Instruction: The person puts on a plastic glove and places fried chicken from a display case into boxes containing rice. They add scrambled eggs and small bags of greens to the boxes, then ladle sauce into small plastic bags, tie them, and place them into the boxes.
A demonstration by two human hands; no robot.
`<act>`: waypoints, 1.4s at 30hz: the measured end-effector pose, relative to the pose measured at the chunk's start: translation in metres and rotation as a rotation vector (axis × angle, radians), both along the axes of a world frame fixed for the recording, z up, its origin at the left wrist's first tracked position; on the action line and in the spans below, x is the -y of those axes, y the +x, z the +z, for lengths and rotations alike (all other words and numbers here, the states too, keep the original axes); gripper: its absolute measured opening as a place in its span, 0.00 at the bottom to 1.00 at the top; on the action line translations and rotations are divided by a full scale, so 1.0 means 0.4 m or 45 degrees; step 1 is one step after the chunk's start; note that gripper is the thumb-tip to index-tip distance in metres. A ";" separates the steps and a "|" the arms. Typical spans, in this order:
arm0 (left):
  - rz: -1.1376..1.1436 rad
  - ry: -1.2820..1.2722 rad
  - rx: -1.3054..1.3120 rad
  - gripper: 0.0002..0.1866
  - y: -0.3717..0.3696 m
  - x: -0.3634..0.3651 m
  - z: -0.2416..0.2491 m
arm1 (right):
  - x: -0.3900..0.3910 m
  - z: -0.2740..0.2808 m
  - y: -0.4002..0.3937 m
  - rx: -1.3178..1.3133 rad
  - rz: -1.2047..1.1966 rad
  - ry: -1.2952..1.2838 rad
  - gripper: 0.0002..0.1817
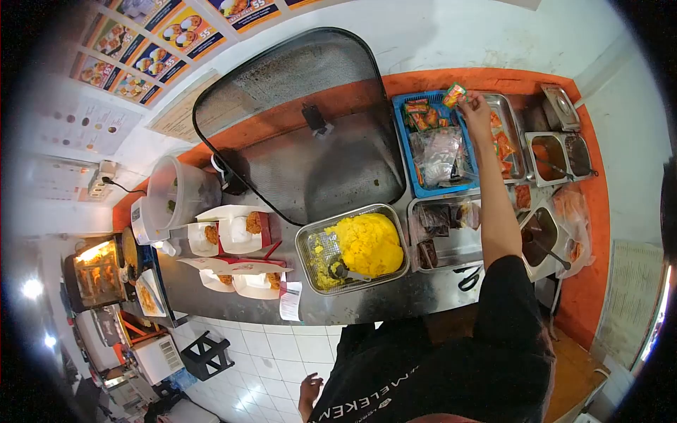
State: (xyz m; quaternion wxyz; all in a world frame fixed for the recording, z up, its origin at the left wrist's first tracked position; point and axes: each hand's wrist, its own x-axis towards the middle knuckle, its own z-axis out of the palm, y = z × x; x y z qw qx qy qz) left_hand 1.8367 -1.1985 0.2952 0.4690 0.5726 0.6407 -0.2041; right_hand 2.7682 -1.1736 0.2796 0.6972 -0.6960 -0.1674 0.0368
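Note:
My right hand reaches to the back of the counter, its fingers pinched on a small orange-and-green sachet. The sachet is held above the back right corner of a blue plastic basket. In that basket lie more orange sachets and clear plastic packets. Low beside my body hangs my left hand, over the tiled floor. Its fingers are loosely bent and slightly apart, with nothing visible in them.
A metal tray of yellow rice stands mid-counter. Open boxes with fried chicken and a clear tub stand left. Right are a steel tray of sachets, sauce pans and scissors. A black stool stands below.

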 end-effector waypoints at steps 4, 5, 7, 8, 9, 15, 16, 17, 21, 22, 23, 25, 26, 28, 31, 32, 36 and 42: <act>-0.192 0.142 0.073 0.23 0.102 -0.099 0.012 | 0.071 0.073 -0.138 -0.495 0.182 0.637 0.11; -0.292 0.196 0.056 0.23 0.158 -0.131 0.038 | 0.082 0.077 -0.192 -0.572 0.248 0.773 0.12; -0.449 0.236 0.148 0.27 0.229 -0.191 0.028 | 0.096 0.146 -0.362 -0.634 0.326 0.622 0.13; -0.446 0.226 0.217 0.27 0.372 -0.214 0.132 | 0.102 0.150 -0.460 -0.684 0.395 0.532 0.12; -0.348 0.185 0.374 0.24 0.470 -0.230 0.197 | 0.100 0.147 -0.556 -0.724 0.478 0.451 0.11; -0.043 0.232 1.017 0.20 0.747 -0.294 0.337 | 0.013 0.257 -1.152 -0.573 1.091 -0.294 0.09; -0.155 0.463 1.024 0.15 0.739 -0.319 0.329 | -0.008 0.256 -1.183 -0.557 1.087 -0.275 0.09; -0.165 0.470 1.028 0.15 0.716 -0.348 0.331 | -0.024 0.249 -1.216 -0.622 1.113 -0.218 0.09; -0.303 0.791 0.942 0.07 0.593 -0.533 0.358 | -0.140 0.270 -1.255 -0.556 1.074 -0.205 0.11; -0.288 0.871 0.946 0.06 0.570 -0.599 0.374 | -0.187 0.288 -1.267 -0.531 0.952 -0.124 0.12; -0.309 1.036 0.925 0.06 0.543 -0.671 0.387 | -0.243 0.306 -1.274 -0.498 0.827 -0.044 0.13; -0.450 1.266 0.841 0.05 0.514 -0.826 0.435 | -0.350 0.338 -1.271 -0.291 0.860 -0.164 0.15; -0.475 1.343 0.836 0.06 0.503 -0.903 0.443 | -0.411 0.332 -1.280 -0.295 0.877 -0.181 0.17; -0.647 1.405 0.792 0.07 0.477 -1.055 0.427 | -0.516 0.276 -1.294 -0.301 0.906 -0.233 0.19; -0.810 1.389 0.776 0.10 0.439 -1.243 0.370 | -0.590 0.178 -1.294 0.441 0.961 -0.634 0.16; -1.009 1.486 0.634 0.12 0.403 -1.298 0.317 | -0.588 0.182 -1.303 0.381 0.878 -0.557 0.14; -0.719 1.440 0.885 0.13 0.365 -1.306 0.365 | -0.465 0.202 -1.276 -0.102 0.711 -0.484 0.13; -0.419 1.217 0.986 0.11 0.264 -1.122 0.312 | -0.113 0.193 -1.241 0.196 0.327 -1.072 0.13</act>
